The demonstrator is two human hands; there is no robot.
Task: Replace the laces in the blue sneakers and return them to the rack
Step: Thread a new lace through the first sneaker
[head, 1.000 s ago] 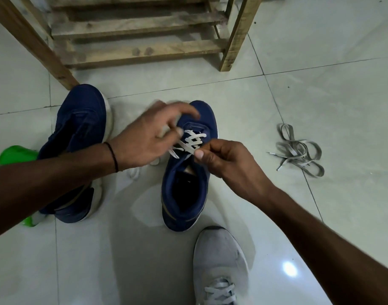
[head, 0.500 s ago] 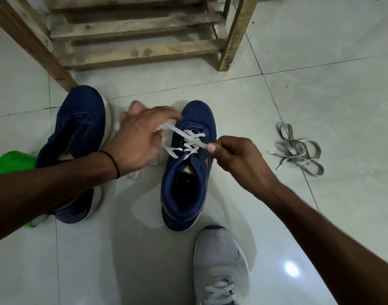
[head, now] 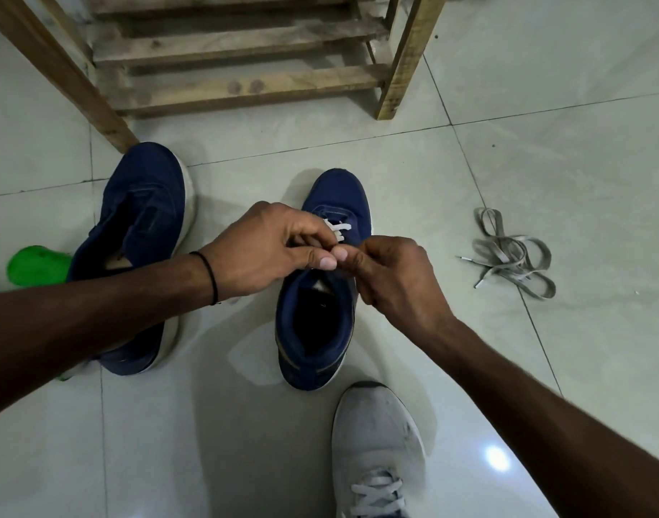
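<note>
Grip: left hand (head: 268, 252), right hand (head: 395, 282) both pinching white lace (head: 339, 228), above blue sneaker (head: 341, 192)

Indoor living space, seemingly a home's shoe corner: glossy pale floor tiles (head: 544, 106) with thin dark grout lines, a rough wooden slatted shoe rack (head: 245, 84) standing on them, blue sneakers (head: 148, 203) and loose grey laces (head: 515, 256) lying nearby.
</note>
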